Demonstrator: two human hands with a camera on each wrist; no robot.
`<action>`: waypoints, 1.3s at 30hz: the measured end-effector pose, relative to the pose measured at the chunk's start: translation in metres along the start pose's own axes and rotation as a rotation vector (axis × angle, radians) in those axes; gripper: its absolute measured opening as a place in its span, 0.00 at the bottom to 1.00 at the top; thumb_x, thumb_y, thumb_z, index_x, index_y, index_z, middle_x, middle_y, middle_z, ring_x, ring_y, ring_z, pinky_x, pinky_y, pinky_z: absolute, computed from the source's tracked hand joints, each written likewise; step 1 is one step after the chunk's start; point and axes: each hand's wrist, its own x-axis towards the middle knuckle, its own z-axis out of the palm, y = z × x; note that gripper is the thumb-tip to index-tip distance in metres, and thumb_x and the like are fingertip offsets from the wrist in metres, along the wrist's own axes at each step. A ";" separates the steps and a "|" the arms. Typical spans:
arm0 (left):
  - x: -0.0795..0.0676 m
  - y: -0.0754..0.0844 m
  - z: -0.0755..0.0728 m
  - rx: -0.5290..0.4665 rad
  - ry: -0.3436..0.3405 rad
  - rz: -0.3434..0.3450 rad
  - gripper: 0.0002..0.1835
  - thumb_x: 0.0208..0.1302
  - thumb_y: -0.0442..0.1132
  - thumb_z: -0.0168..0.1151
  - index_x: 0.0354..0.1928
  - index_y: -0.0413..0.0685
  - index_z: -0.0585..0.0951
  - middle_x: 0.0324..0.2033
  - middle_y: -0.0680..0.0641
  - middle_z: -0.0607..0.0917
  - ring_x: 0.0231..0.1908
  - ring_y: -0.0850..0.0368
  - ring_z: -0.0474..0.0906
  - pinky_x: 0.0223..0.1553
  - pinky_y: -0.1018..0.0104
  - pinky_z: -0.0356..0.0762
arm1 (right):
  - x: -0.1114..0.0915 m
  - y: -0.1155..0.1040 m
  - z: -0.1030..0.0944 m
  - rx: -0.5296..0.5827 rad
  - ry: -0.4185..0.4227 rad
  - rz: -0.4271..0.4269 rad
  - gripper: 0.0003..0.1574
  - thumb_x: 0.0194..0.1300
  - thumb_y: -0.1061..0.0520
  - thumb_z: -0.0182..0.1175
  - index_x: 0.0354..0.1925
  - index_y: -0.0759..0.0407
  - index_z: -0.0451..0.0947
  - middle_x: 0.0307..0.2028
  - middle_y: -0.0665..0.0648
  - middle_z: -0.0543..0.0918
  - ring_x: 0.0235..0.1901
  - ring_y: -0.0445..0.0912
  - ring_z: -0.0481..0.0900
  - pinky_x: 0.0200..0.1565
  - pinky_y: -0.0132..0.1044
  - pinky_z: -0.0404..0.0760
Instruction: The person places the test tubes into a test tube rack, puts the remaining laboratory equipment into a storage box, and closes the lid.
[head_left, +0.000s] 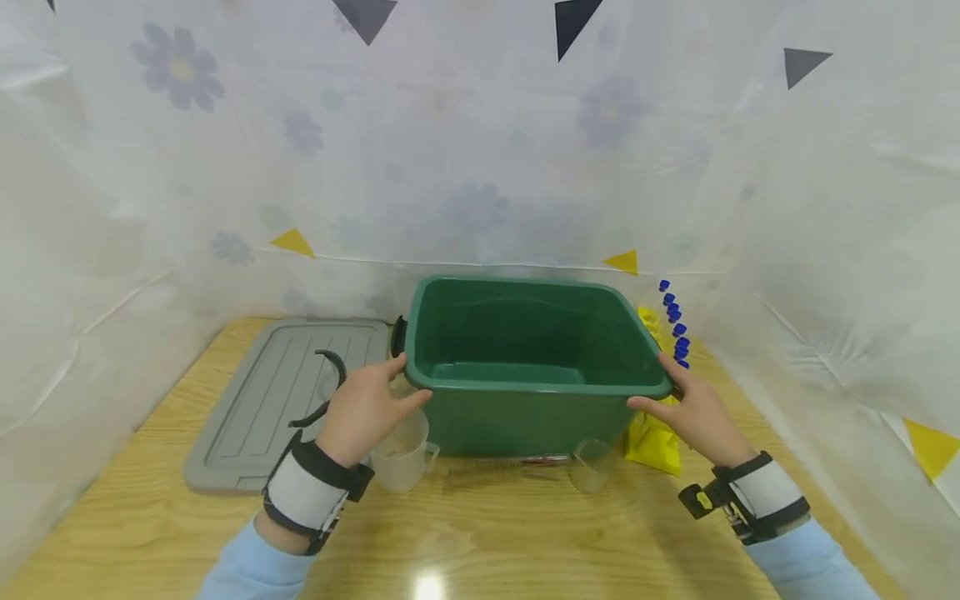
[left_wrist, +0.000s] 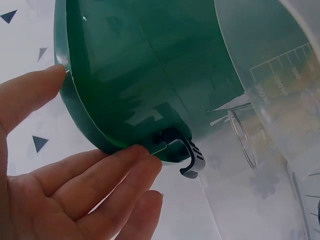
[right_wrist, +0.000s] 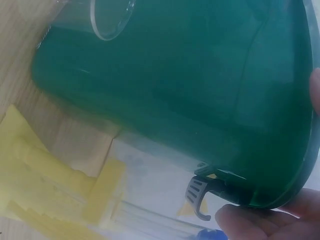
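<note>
A deep green plastic tub stands upright on the table between my two hands. My left hand grips its front left corner, thumb on the rim and fingers curled under the edge. On the opposite side, my right hand holds the front right corner in the same way. A dark handle clip hangs from the rim beside the left fingers, and another clip sits near the right fingers. The inside of the tub shows only bare green walls and floor.
A grey lid lies at the left. Before the tub stand a clear measuring jug and a clear beaker, with thin items between. At the right is a yellow stand with blue-tipped clear tubes. Patterned sheeting surrounds the table.
</note>
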 end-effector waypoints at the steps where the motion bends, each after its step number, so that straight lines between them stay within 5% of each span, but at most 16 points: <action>1: -0.001 0.000 -0.001 0.009 -0.008 -0.004 0.36 0.58 0.49 0.65 0.64 0.37 0.67 0.33 0.35 0.83 0.10 0.60 0.56 0.13 0.70 0.56 | -0.001 0.000 0.000 -0.004 0.000 -0.001 0.59 0.61 0.37 0.57 0.73 0.62 0.36 0.69 0.74 0.50 0.63 0.70 0.60 0.56 0.59 0.70; 4: -0.007 -0.007 -0.002 0.026 -0.025 -0.024 0.42 0.56 0.53 0.65 0.67 0.36 0.62 0.47 0.33 0.81 0.29 0.47 0.80 0.27 0.60 0.78 | -0.003 0.001 0.000 -0.002 0.000 -0.007 0.59 0.62 0.37 0.57 0.73 0.63 0.37 0.69 0.74 0.51 0.63 0.70 0.61 0.55 0.58 0.71; 7: -0.018 -0.017 0.004 0.069 -0.032 -0.070 0.50 0.52 0.58 0.66 0.67 0.33 0.59 0.62 0.31 0.69 0.58 0.33 0.68 0.50 0.43 0.75 | -0.007 0.002 -0.002 0.005 0.001 -0.009 0.59 0.62 0.38 0.58 0.72 0.64 0.37 0.69 0.74 0.49 0.63 0.70 0.60 0.55 0.57 0.72; 11: -0.032 -0.029 0.025 0.161 0.015 -0.071 0.56 0.44 0.63 0.69 0.65 0.28 0.60 0.58 0.28 0.71 0.56 0.30 0.69 0.51 0.41 0.73 | -0.010 0.004 -0.004 -0.001 0.015 -0.013 0.58 0.62 0.39 0.58 0.72 0.64 0.37 0.70 0.74 0.48 0.63 0.70 0.60 0.55 0.56 0.72; 16: -0.037 -0.038 0.055 0.243 0.163 0.001 0.55 0.38 0.61 0.73 0.60 0.26 0.66 0.49 0.30 0.76 0.49 0.36 0.74 0.47 0.46 0.77 | -0.012 0.006 -0.006 -0.012 0.026 -0.004 0.58 0.62 0.39 0.58 0.72 0.64 0.37 0.69 0.75 0.49 0.62 0.71 0.61 0.54 0.55 0.73; 21: -0.036 -0.044 0.066 0.247 0.234 0.005 0.51 0.37 0.58 0.76 0.56 0.26 0.69 0.44 0.32 0.73 0.44 0.39 0.73 0.39 0.50 0.79 | -0.014 0.005 -0.007 -0.009 0.022 0.003 0.58 0.62 0.39 0.58 0.72 0.63 0.37 0.70 0.74 0.48 0.62 0.71 0.61 0.54 0.55 0.73; 32: -0.039 -0.047 0.052 0.112 0.096 -0.059 0.45 0.40 0.56 0.74 0.54 0.29 0.71 0.43 0.37 0.70 0.43 0.44 0.70 0.42 0.51 0.77 | -0.016 0.006 -0.007 -0.021 0.042 0.001 0.58 0.61 0.39 0.59 0.72 0.62 0.38 0.70 0.73 0.49 0.62 0.70 0.61 0.54 0.56 0.73; 39: -0.047 -0.034 0.013 0.053 -0.014 -0.106 0.46 0.45 0.54 0.72 0.58 0.31 0.64 0.53 0.32 0.68 0.52 0.38 0.68 0.50 0.46 0.73 | -0.018 0.007 -0.006 -0.024 0.047 0.010 0.59 0.60 0.39 0.59 0.72 0.63 0.38 0.69 0.74 0.50 0.62 0.70 0.62 0.53 0.55 0.73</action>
